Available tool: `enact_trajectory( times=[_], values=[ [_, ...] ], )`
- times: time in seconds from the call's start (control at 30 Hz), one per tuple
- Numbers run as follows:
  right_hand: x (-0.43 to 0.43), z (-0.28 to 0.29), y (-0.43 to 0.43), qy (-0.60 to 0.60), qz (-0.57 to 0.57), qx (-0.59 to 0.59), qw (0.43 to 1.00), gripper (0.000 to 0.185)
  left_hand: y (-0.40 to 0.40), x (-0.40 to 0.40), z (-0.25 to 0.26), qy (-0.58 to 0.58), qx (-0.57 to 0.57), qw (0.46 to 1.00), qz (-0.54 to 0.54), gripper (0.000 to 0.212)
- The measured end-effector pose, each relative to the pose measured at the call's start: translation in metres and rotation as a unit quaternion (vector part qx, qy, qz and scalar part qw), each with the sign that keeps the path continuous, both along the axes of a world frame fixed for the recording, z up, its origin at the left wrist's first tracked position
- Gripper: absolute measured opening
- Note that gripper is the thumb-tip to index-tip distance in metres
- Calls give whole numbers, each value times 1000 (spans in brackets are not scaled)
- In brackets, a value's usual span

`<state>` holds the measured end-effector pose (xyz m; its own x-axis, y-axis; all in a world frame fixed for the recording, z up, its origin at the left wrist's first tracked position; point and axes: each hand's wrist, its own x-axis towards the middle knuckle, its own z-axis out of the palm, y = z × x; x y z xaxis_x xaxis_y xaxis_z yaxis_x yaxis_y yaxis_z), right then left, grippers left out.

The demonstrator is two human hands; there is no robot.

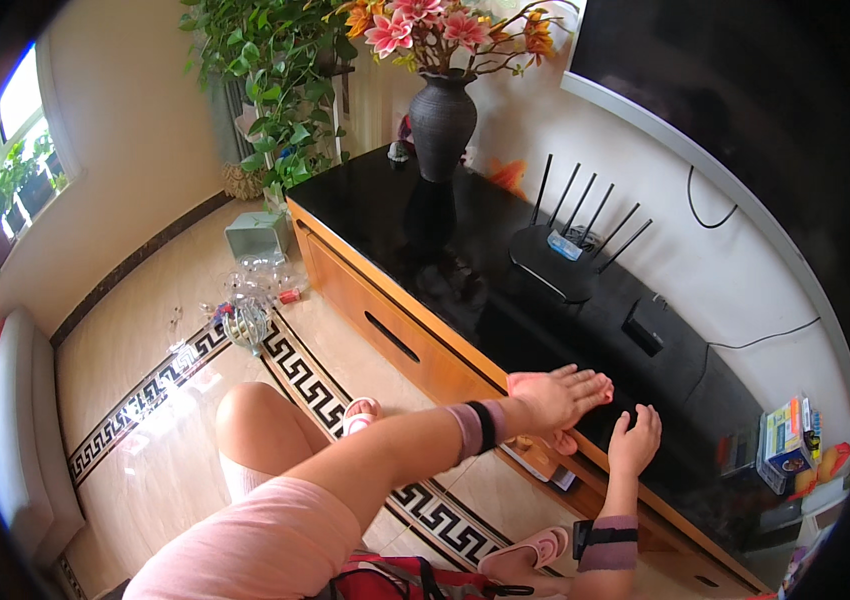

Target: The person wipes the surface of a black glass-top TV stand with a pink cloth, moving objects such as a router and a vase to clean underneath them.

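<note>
My left hand (561,399) lies across a folded pink cloth (521,384) at the front edge of a glossy black tabletop (425,247) on a wooden TV cabinet (350,315). The cloth shows past the back of the hand and beyond the fingertips; the rest is hidden under the palm. My right hand (635,441) is just to the right, over the same edge, thumb apart from the fingers and nothing in it. Whether it touches the top I cannot tell. Both wrists wear mauve bands with black straps.
On the top stand a dark vase (442,124) of flowers, a black router (556,259) with several antennas, a small black box (642,326) and colourful boxes (789,442). A television (732,112) overhangs the back. Clear plastic (260,277) and a grey-green bin (256,234) are on the floor.
</note>
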<state>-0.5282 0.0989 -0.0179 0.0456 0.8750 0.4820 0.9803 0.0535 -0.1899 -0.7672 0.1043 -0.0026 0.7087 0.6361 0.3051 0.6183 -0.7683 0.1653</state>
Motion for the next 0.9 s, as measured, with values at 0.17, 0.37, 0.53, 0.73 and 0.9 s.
enact_trajectory(
  times=[0.17, 0.37, 0.53, 0.73, 0.9],
  values=[
    [1, 1, -6, -11, -19, -18, 1000, 33, 4, -94, 33, -40, -41, 998, 28, 106],
    [-3, 5, -7, -37, -47, -30, 998, 34, 12, -238, 57, -8, 4, 982, 190, 120],
    [-12, 10, -5, -24, -52, -22, 998, 34, 18, -325, 27, 108, 40, 899, 422, 139],
    [-18, 13, -6, -26, -68, -39, 997, 37, 17, -273, 20, 71, 74, 938, 332, 136],
    [-13, 12, -9, -23, -74, -42, 996, 36, 3, -136, 23, 32, 66, 974, 213, 125]
  ],
)
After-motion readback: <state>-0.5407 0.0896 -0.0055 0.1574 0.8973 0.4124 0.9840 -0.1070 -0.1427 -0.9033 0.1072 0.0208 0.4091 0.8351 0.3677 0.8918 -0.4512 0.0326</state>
